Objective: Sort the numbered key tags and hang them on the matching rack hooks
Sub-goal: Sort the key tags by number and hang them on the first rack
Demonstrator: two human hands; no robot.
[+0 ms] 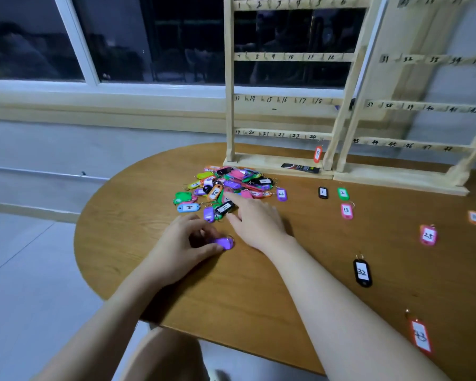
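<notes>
A heap of coloured key tags [226, 185] lies on the wooden table [272, 284] in front of a wooden rack [283, 57] with numbered hooks. A second rack [423, 105] stands to its right. My left hand [183, 247] pinches a purple tag [223, 242] low on the table, just below the heap. My right hand [254, 220] reaches into the heap's near edge, fingers straight, index tip touching the tags. Sorted tags lie apart: black 1 [323, 192], green 2 [343, 193], pink 13 [346, 210], pink 25 [428, 235], black 32 [362, 272], red 43 [421, 336].
An orange tag [317, 154] hangs from the lowest bar of the left rack. A black flat packet [300, 168] lies on that rack's base. Another orange tag [475, 217] lies near the right edge. The table's rounded left edge [79, 232] drops to the floor; a window is behind.
</notes>
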